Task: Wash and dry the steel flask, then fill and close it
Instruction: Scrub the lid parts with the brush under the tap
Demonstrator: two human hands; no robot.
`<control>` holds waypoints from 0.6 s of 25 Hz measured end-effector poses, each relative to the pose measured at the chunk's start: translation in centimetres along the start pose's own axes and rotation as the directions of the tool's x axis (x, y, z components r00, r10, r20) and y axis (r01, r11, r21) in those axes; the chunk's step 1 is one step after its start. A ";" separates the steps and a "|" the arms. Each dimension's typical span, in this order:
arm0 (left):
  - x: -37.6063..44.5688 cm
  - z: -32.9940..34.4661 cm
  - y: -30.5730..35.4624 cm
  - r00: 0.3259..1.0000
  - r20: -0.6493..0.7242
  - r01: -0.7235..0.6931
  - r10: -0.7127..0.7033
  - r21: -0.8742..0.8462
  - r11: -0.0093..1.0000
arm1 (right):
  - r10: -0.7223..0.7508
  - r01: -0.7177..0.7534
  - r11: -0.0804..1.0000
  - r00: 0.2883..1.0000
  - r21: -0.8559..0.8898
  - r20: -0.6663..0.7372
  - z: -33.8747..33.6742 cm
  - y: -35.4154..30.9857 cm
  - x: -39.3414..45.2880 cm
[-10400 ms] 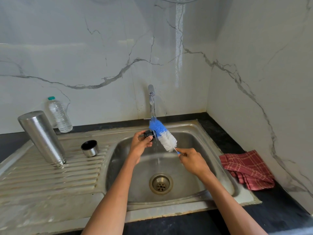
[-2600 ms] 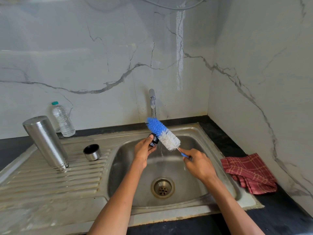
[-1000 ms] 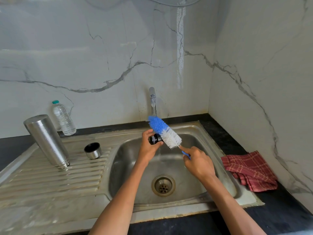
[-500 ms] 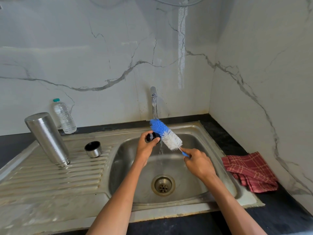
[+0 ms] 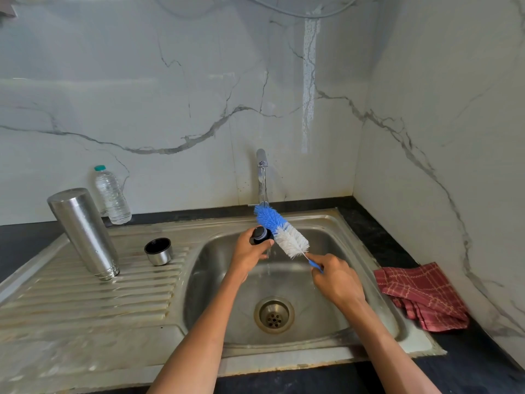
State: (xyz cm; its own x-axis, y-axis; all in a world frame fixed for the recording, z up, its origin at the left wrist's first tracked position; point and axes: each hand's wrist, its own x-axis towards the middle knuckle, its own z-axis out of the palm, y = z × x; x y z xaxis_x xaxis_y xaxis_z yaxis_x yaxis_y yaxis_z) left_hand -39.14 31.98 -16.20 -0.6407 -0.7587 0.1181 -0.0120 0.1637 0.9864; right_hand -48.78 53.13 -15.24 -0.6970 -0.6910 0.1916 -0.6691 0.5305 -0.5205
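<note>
The left hand [image 5: 247, 253] has its fingers curled round a small dark stopper [image 5: 260, 235], held over the sink basin [image 5: 216, 282]; the fingers cover its lower part. The right hand [image 5: 335, 277] pinches the blue handle of a bottle brush [image 5: 279, 231], almost all of that handle hidden in the grip. The brush's blue-and-white bristles lie against the stopper, under the tap [image 5: 261, 174], from which a thin stream runs. The steel flask [image 5: 82, 231] stands upside down on the ribbed drainboard [image 5: 85, 291], well to the left, its mouth not visible. Its steel cap [image 5: 158, 251] sits just beside it, open side up. A plastic water bottle [image 5: 112, 194] stands behind on the dark desk [image 5: 377, 237]. A red checked cloth [image 5: 420, 294] lies crumpled right of the sink.
</note>
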 end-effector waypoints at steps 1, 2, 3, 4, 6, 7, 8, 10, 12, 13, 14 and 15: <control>0.0 0.2 0.0 0.999 0.043 0.001 -0.002 0.014 1.000 | 0.008 -0.008 1.000 1.000 -0.003 -0.002 -0.1 0.0 0.0; 0.0 0.3 -0.2 0.998 0.060 -0.014 0.011 0.046 0.999 | 0.013 -0.013 1.000 1.000 -0.004 -0.003 -0.2 0.0 0.0; 0.1 0.3 -0.3 0.998 0.047 -0.039 0.035 0.084 0.996 | 0.011 -0.011 1.000 1.000 -0.003 -0.002 -0.2 0.0 -0.1; 0.4 0.2 -0.5 0.998 0.010 -0.066 0.065 0.125 0.990 | 0.002 -0.002 1.000 1.000 -0.004 0.001 -0.3 0.1 -0.2; 0.7 -0.2 -0.8 0.994 -0.064 -0.075 0.086 0.161 0.984 | -0.019 0.019 1.000 1.000 -0.006 0.012 -0.3 0.0 -0.5; 0.5 -0.4 -0.7 0.994 -0.088 -0.056 0.068 0.140 0.989 | -0.024 0.024 1.000 1.000 -0.011 0.018 -0.4 -0.1 -0.5; 0.3 -0.5 -0.5 0.994 -0.103 -0.035 0.047 0.114 0.993 | -0.025 0.026 0.999 0.999 -0.020 0.026 -0.4 -0.2 -0.4; 0.1 -0.3 -0.3 0.995 -0.090 -0.038 0.046 0.089 0.995 | -0.018 0.019 0.999 0.999 -0.030 0.046 -0.3 -0.4 -0.2; 0.0 0.2 -0.4 0.995 -0.072 -0.060 0.065 0.071 0.996 | 0.011 -0.011 1.000 0.998 0.005 0.054 -0.3 -0.6 -0.1; -0.1 0.4 -0.2 0.994 -0.088 -0.065 0.069 0.037 0.997 | 0.038 -0.041 0.998 0.998 0.057 0.053 -0.4 -0.5 -0.1; -0.1 0.3 0.0 0.990 -0.126 -0.067 0.064 -0.018 0.998 | 0.065 -0.071 0.990 0.996 0.122 0.056 -0.5 -0.5 -0.1; -0.1 0.0 0.3 0.984 -0.169 -0.070 0.055 -0.082 0.994 | 0.085 -0.096 0.978 0.994 0.183 0.068 -0.5 -0.5 -0.2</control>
State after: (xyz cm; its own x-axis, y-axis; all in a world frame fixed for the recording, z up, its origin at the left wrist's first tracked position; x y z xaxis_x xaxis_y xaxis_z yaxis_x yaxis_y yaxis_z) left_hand -39.03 32.08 -15.94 -0.5014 -0.8442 0.1897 0.0958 0.1637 0.9819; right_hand -48.43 53.22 -14.54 -0.7323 -0.6751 0.0898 -0.5404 0.4958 -0.6799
